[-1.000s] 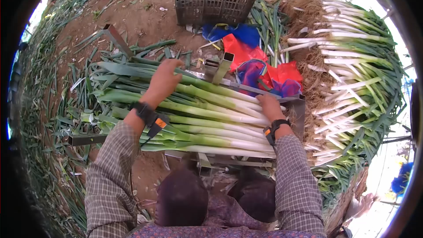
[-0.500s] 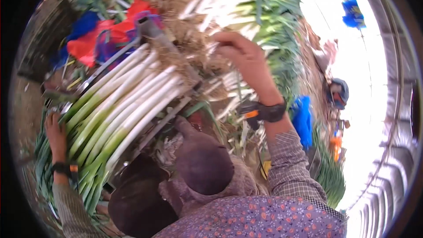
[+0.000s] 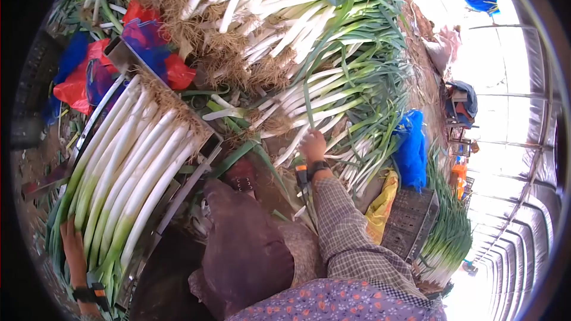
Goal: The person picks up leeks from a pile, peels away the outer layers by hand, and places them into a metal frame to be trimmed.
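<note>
A bundle of leeks (image 3: 140,160) lies slanted in a metal trough frame (image 3: 189,189), roots against its upper end plate. My left hand (image 3: 72,249) rests along the green leaves at the bundle's lower left, fingers stretched out and partly blending with the leaves. Out to the right, my right hand (image 3: 313,145) is down at the loose leeks on the ground, its fingers curled at a white leek stalk (image 3: 289,150); the fingertips are partly hidden. Above it spreads a large pile of leeks (image 3: 303,30) with brown roots to the left and green leaves to the right.
Red plastic bags (image 3: 86,83) lie beyond the frame. A blue bag (image 3: 411,148), a yellow bag (image 3: 380,208) and a dark crate (image 3: 410,220) stand at right, beside more leeks (image 3: 446,244). My shoe (image 3: 241,175) is between the frame and the pile.
My right hand has moved down from the root side of the pile to the loose leeks nearer me. My left hand stays at the leaves. The view has shifted.
</note>
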Demonstrator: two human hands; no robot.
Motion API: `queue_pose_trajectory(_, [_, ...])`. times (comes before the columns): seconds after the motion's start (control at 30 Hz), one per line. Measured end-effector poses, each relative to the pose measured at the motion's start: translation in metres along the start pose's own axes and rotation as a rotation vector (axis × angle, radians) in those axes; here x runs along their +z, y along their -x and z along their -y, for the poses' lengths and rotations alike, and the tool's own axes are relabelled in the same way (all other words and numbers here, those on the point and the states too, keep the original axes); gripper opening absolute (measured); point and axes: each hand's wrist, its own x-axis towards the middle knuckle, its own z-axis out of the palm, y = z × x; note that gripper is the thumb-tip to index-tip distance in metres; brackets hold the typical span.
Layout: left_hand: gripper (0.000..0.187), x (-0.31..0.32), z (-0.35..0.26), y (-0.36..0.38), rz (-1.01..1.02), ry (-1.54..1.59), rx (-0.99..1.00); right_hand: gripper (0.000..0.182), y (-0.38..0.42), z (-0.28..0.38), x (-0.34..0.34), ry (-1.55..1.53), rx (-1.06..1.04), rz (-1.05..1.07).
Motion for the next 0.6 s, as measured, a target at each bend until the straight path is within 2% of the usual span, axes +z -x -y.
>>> queue_pose_trajectory(0.03, [0.041, -0.002, -0.008, 0.001, 0.000, 0.074, 0.002, 0.028, -0.013, -0.001, 0.014, 0.140, -0.081, -0.052])
queue_pose_trajectory(0.07, [0.041, -0.002, -0.013, -0.002, -0.002, 0.152, 0.008, 0.027, -0.032, -0.003, 0.027, 0.449, -0.250, -0.103])
queue_pose_trajectory(0.13, [0.042, 0.001, -0.010, -0.005, -0.001, 0.136, 0.012, 0.027, -0.042, 0.013, 0.050, 0.802, -0.241, -0.219])
queue_pose_trajectory(0.2, [0.045, 0.001, -0.013, -0.004, -0.004, 0.152, -0.036, 0.026, -0.025, 0.055, 0.092, 0.850, 0.107, -0.344])
queue_pose_trajectory(0.27, [0.045, 0.010, -0.008, 0.002, -0.046, 0.083, -0.035, 0.032, -0.038, 0.024, 0.050, 1.127, -0.343, -0.295])
queue_pose_trajectory(0.33, [0.044, 0.003, -0.019, -0.002, -0.040, 0.084, -0.054, 0.032, 0.029, 0.062, 0.073, 0.771, -0.249, -0.413])
queue_pose_trajectory(0.37, [0.044, 0.005, -0.017, -0.005, -0.048, 0.094, -0.053, 0.045, 0.072, 0.089, 0.080, 0.630, -0.084, -0.366])
queue_pose_trajectory(0.4, [0.045, 0.010, -0.011, -0.006, -0.055, 0.105, -0.053, 0.064, 0.101, 0.091, 0.065, 0.595, -0.179, -0.299])
queue_pose_trajectory(0.43, [0.045, 0.013, -0.006, -0.005, -0.057, 0.111, -0.054, 0.079, 0.140, 0.096, 0.050, 0.095, -0.093, -0.130])
queue_pose_trajectory(0.47, [0.046, 0.013, -0.005, -0.006, -0.080, 0.094, -0.032, 0.084, 0.182, 0.122, 0.053, 0.043, 0.064, -0.119])
queue_pose_trajectory(0.5, [0.046, 0.015, -0.005, -0.006, -0.101, 0.088, -0.018, 0.081, 0.202, 0.127, 0.045, -0.058, 0.091, -0.153])
queue_pose_trajectory(0.57, [0.047, 0.019, -0.004, -0.009, -0.150, 0.074, 0.012, 0.055, 0.186, 0.111, 0.014, -0.143, 0.267, -0.210])
queue_pose_trajectory(0.6, [0.047, 0.019, 0.000, -0.011, -0.131, 0.131, 0.039, 0.044, 0.175, 0.101, 0.003, -0.137, 0.202, -0.232])
